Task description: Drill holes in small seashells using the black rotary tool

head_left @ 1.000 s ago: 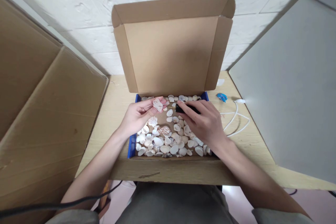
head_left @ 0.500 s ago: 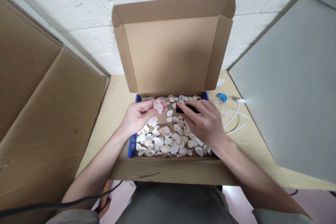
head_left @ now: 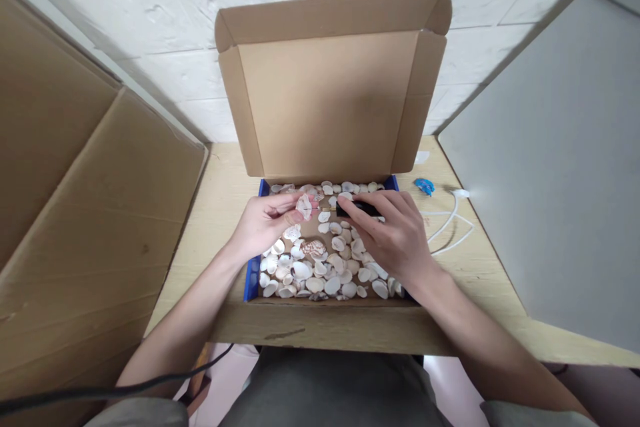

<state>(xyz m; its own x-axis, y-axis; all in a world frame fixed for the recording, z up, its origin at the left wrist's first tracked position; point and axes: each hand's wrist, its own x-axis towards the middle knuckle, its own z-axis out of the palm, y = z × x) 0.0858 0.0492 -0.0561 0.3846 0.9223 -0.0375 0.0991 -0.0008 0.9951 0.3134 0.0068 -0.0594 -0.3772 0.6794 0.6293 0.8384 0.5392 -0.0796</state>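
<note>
My left hand [head_left: 267, 221] pinches a pale pinkish seashell [head_left: 304, 207] between thumb and fingers, above the left half of the shell-filled box. Gripped in my right hand [head_left: 393, 230] is a black-handled tool [head_left: 357, 208] with a thin brass-coloured front end. It points left at the shell; its tip is too small to make out, so I cannot tell whether it touches. Below both hands, many white and cream shells [head_left: 331, 285] lie in the open cardboard box. A brown-patterned spiral shell [head_left: 314, 248] lies among them near the middle.
The box's lid [head_left: 327, 103] stands raised against the white brick wall [head_left: 175, 67]. On the wooden table [head_left: 200, 213] to the right are a crumpled blue piece [head_left: 425, 187] and a white cable [head_left: 453, 217]. A cardboard panel [head_left: 95, 233] borders the left, a grey panel [head_left: 560, 167] the right.
The shell in my left hand has turned slightly and shifted a little to the right. More of the tool's brass-coloured front end shows. My right hand has hardly moved.
</note>
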